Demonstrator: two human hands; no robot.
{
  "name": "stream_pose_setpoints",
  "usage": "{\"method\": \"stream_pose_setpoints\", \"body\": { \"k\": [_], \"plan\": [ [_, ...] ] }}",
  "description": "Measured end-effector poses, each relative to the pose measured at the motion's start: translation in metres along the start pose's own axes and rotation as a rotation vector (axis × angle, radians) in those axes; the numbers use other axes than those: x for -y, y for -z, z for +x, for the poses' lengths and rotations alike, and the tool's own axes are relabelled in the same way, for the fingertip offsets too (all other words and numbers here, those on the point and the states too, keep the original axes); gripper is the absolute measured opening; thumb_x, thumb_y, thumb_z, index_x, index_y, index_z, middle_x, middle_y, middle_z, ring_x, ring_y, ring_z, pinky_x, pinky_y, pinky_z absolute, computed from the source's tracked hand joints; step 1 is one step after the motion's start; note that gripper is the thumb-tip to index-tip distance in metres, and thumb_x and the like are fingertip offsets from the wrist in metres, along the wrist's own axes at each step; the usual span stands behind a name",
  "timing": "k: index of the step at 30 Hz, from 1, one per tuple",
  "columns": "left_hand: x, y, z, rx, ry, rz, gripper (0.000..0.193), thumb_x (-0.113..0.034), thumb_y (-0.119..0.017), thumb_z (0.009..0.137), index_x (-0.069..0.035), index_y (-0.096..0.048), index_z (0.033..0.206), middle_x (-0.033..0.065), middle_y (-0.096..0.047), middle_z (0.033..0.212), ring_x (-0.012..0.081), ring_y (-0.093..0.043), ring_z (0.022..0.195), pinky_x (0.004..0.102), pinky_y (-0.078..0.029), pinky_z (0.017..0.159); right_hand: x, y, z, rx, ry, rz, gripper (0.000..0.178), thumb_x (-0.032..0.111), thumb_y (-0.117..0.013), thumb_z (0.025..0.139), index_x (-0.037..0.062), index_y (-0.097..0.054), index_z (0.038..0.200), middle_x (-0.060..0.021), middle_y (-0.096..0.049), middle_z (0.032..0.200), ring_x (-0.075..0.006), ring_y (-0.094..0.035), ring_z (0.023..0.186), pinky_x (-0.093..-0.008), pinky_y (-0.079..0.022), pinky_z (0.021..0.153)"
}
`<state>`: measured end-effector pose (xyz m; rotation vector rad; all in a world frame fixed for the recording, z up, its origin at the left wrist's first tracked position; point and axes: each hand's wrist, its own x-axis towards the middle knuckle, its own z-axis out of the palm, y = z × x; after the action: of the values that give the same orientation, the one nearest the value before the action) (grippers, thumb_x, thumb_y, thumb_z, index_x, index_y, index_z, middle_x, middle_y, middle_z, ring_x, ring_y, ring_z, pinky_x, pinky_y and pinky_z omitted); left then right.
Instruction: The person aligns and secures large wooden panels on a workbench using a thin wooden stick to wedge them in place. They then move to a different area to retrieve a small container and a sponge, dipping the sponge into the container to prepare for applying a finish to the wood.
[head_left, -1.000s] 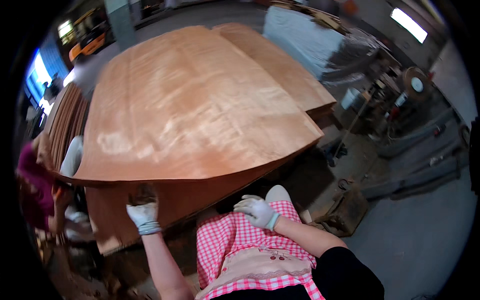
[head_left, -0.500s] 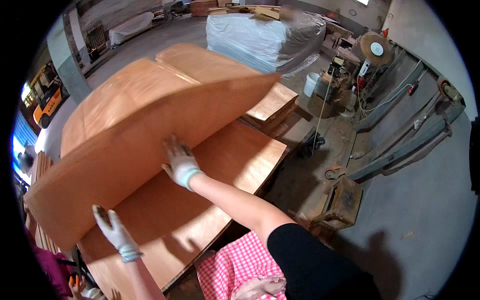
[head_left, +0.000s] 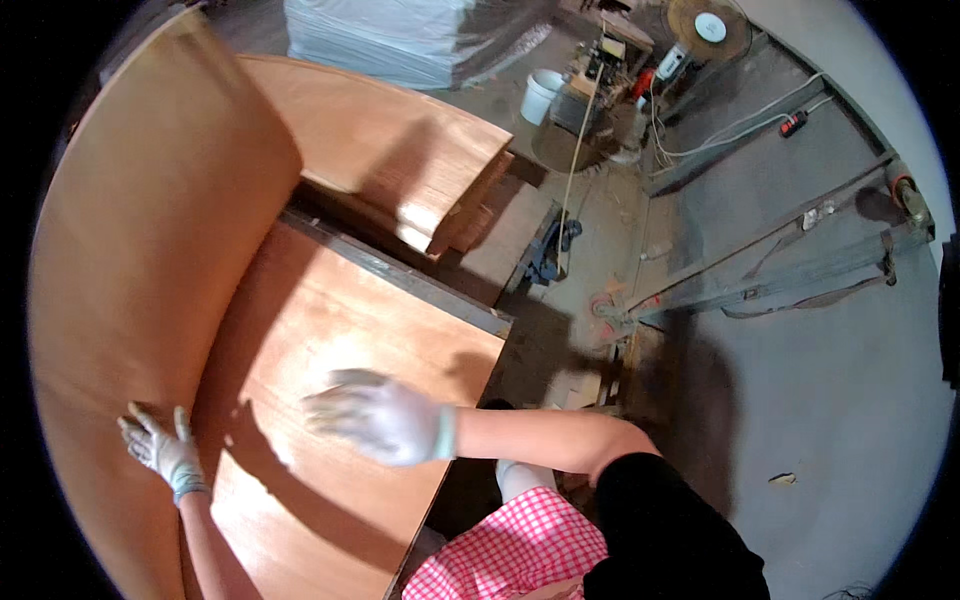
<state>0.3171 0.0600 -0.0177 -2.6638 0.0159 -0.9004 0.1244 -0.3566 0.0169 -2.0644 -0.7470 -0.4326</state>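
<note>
A large thin wood veneer sheet (head_left: pixel 150 260) stands tilted up along the left, bowed along its length. Against its face rests my left hand (head_left: pixel 165 450), gloved in white with the fingers spread. My right hand (head_left: pixel 380 415), also gloved, hovers over a flat wood sheet (head_left: pixel 390 330) on the stack before me. Its fingers look stretched out and hold nothing, though motion blurs them. The raised sheet's shadow falls across the flat one. A dark edge strip (head_left: pixel 400 270) runs along the flat sheet's far side.
Beyond lies another stack of wood sheets (head_left: pixel 390 140). Behind it is a plastic-wrapped pile (head_left: pixel 370 40). A white bucket (head_left: pixel 541 97), a round fan-like machine (head_left: pixel 708 28) and cables stand toward the right. A metal frame on a wheel (head_left: pixel 607 312) leans at the grey wall.
The raised sheet has swung to the left and stands steeper, baring more of the flat sheet. My right hand has come off it; my left has shifted left. The view has turned right and down.
</note>
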Motion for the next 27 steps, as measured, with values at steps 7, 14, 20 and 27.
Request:
{"method": "stream_pose_setpoints", "body": {
  "k": [7, 14, 20, 27],
  "plan": [
    [-0.005, -0.016, 0.117, 0.281, 0.268, 0.073, 0.077, -0.060, -0.048, 0.097, -0.012, -0.031, 0.155, 0.0221, -0.035, 0.155, 0.0398, -0.044, 0.137, 0.0511, -0.039, 0.111, -0.103, 0.109, -0.254, -0.576, -1.002, -0.213, 0.028, 0.008, -0.054, 0.096, 0.0020, -0.064, 0.121, -0.0176, -0.065, 0.125, -0.0305, -0.062, 0.115, -0.0377, -0.047, 0.102],
    [-0.352, 0.114, -0.047, 0.542, -0.628, -0.511, 0.069, -0.047, -0.042, 0.100, -0.002, -0.034, 0.151, 0.0247, -0.024, 0.160, 0.0430, -0.020, 0.148, 0.0584, -0.012, 0.121, -0.278, 0.157, -0.477, -1.186, -1.809, 0.166, 0.035, 0.020, -0.051, 0.101, -0.0037, -0.062, 0.125, -0.0147, -0.067, 0.122, -0.0253, -0.062, 0.114, -0.0326, -0.046, 0.102],
    [-0.445, 0.124, -0.095, 0.636, -0.521, -0.473, 0.063, -0.038, -0.037, 0.103, 0.007, -0.033, 0.148, 0.0302, -0.028, 0.155, 0.0503, -0.024, 0.144, 0.0600, -0.019, 0.118, -0.431, 0.203, -0.477, -0.707, -2.139, -0.127, 0.045, 0.031, -0.056, 0.100, -0.0036, -0.058, 0.128, -0.0144, -0.065, 0.125, -0.0233, -0.061, 0.113, -0.0330, -0.045, 0.101],
    [-0.477, 0.097, -0.111, 0.670, -0.497, -0.620, 0.065, -0.040, -0.027, 0.106, 0.007, -0.029, 0.150, 0.0273, -0.022, 0.159, 0.0438, -0.020, 0.148, 0.0540, -0.017, 0.120, -0.584, 0.218, -0.612, -1.082, -1.830, -0.077, 0.049, 0.034, -0.063, 0.097, -0.0023, -0.057, 0.130, -0.0101, -0.065, 0.123, -0.0212, -0.060, 0.110, -0.0343, -0.046, 0.098]
  ]
}}
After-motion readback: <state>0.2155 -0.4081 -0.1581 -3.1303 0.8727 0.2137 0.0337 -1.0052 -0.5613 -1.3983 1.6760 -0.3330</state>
